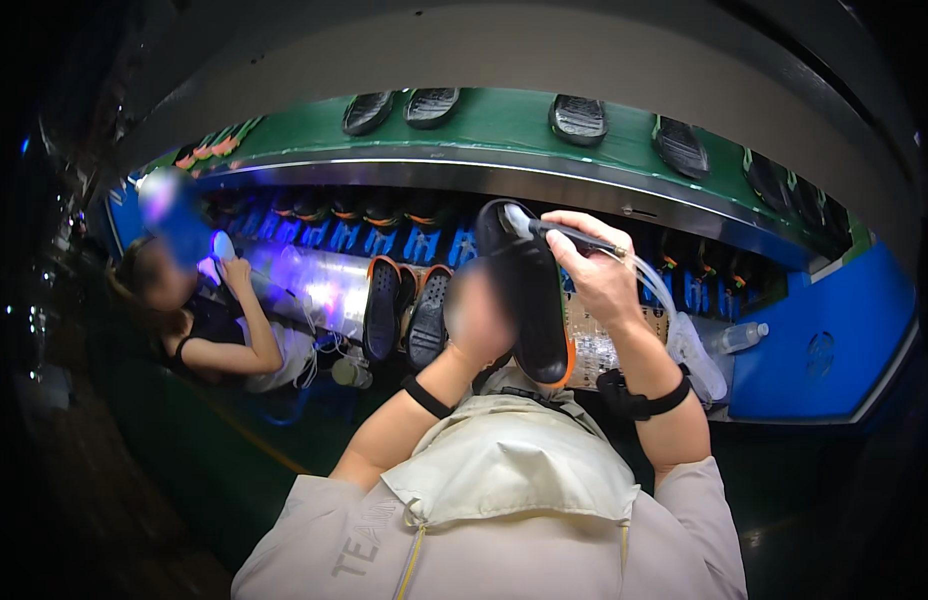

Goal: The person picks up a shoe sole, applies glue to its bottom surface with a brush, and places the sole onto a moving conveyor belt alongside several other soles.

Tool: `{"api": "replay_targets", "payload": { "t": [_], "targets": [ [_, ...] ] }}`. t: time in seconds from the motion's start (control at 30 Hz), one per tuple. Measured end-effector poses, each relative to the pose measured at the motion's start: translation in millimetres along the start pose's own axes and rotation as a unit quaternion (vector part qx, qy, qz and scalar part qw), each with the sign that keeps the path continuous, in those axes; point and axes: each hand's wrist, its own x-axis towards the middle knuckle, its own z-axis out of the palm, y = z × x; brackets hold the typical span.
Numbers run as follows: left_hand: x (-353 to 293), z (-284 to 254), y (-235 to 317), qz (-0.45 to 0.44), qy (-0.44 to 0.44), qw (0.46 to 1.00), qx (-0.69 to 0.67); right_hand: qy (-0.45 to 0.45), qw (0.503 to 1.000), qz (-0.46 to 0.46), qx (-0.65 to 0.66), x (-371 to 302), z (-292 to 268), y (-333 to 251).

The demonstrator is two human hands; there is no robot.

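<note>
Raised in front of me is a black shoe sole [539, 320] with an orange rim at its near end. My left hand [479, 315] grips it by its left side; a blur hides those fingers. Closed around a dark-handled brush [574, 236] is my right hand [599, 270]. The pale bristles touch the far end of the sole. From the brush a clear tube [656, 285] trails down to the right. Two black soles with holes and orange edges, a left one [382, 310] and a right one [428, 320], lie on the bench left of my hands.
A green conveyor belt [504, 122] carrying several black soles runs across the far side, above a metal edge. Shoes on blue holders [382, 240] line the shelf beneath. A plastic bottle [741, 337] lies at right by a blue panel [819, 340]. At left, a co-worker [219, 320] handles something.
</note>
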Motion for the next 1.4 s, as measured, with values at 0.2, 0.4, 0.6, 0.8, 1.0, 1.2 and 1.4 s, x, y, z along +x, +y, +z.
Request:
{"api": "replay_targets", "payload": {
  "t": [0.2, 0.4, 0.6, 0.8, 1.0, 1.2, 1.4],
  "targets": [
    [1, -14, 4, -0.029, 0.019, 0.998, -0.05, -0.256, 0.964, -0.068, -0.013, 5, -12, 9],
    [1, -7, 3, -0.018, 0.042, 0.998, -0.052, -0.164, 0.974, -0.144, -0.067, 4, -6, 9],
    [8, -9, 20, 0.02, 0.044, 0.997, -0.061, -0.162, 0.982, -0.071, -0.063, 0, -9, -5],
    [23, -5, 45, 0.004, -0.021, 0.994, -0.108, -0.287, 0.934, -0.177, -0.115, -14, 2, -16],
    [33, 1, 70, 0.02, -0.002, 0.99, -0.138, -0.245, 0.912, -0.234, -0.23, -20, 15, -28],
    [41, -5, 97, 0.077, -0.006, 0.99, -0.117, -0.164, 0.951, -0.156, -0.209, -21, 22, -29],
    [40, 3, 124, 0.082, -0.075, 0.991, -0.08, -0.285, 0.95, -0.095, -0.09, -14, 17, -42]
  ]
}}
